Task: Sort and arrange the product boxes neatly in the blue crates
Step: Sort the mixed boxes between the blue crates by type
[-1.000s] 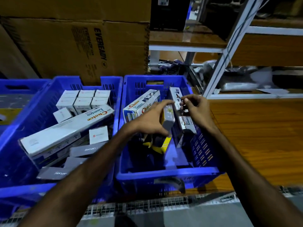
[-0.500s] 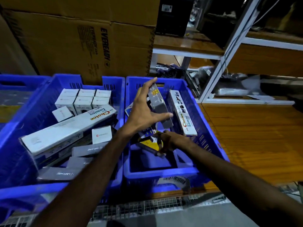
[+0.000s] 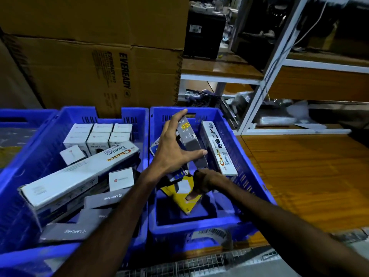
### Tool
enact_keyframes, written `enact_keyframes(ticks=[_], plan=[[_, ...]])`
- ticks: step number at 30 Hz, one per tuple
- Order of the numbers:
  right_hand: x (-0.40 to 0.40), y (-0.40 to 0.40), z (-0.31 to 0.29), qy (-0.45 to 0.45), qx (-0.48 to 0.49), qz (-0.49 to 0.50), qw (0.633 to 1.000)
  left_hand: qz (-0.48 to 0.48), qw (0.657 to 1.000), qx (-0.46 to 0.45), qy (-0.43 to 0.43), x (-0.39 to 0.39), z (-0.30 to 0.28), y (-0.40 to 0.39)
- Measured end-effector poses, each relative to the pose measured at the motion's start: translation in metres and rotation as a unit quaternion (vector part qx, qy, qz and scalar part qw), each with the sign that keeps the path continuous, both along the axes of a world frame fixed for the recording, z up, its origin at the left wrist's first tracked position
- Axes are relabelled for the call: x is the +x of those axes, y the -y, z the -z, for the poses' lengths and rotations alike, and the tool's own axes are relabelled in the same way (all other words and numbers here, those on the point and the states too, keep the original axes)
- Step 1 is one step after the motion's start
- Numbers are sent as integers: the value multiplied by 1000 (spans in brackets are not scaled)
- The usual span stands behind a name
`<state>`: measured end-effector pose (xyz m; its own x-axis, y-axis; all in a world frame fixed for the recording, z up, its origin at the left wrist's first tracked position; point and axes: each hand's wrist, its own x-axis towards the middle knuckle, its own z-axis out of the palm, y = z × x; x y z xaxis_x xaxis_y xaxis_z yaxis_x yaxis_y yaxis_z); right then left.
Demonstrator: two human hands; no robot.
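Your left hand (image 3: 173,148) holds a long grey box (image 3: 189,140) above the right blue crate (image 3: 199,226): the index finger lies over its far end and the thumb presses under its near part, so the box is tilted with the far end higher. Your right hand (image 3: 201,182) is lower in the same crate, and its fingers are curled around the edge of a yellow box (image 3: 179,194) that lies slanted on the crate floor, just beside a small dark box with blue marks. A white "Choice Lumino" box (image 3: 217,148) leans along the right wall of this crate, near the grey box but apart from it. In the left blue crate (image 3: 26,156) a longer white "Choice" box (image 3: 79,172) lies diagonal over several grey "Lapcare" boxes (image 3: 65,229). Behind it a group of small white boxes (image 3: 99,134) stands in rows at the far wall, and two more small white boxes lie loose near the long one. Both crates stand on a wooden surface (image 3: 303,176), and a big Eveready carton (image 3: 95,72) stands behind them.
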<state>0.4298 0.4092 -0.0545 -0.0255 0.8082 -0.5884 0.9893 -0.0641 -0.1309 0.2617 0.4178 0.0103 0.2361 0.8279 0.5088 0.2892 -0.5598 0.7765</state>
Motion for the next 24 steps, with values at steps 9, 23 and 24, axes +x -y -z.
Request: enact_keyframes(ticks=[9,23,24], plan=[[30,25,-53,-105,86,82,987,-9,1000,-6,29,-4,-6,1],[70,45,-106,-266,349,225,870,-14,998,-12,60,-24,-15,7],[64,45,-97,-313,347,229,854,-21,997,-15,68,-31,-16,7]])
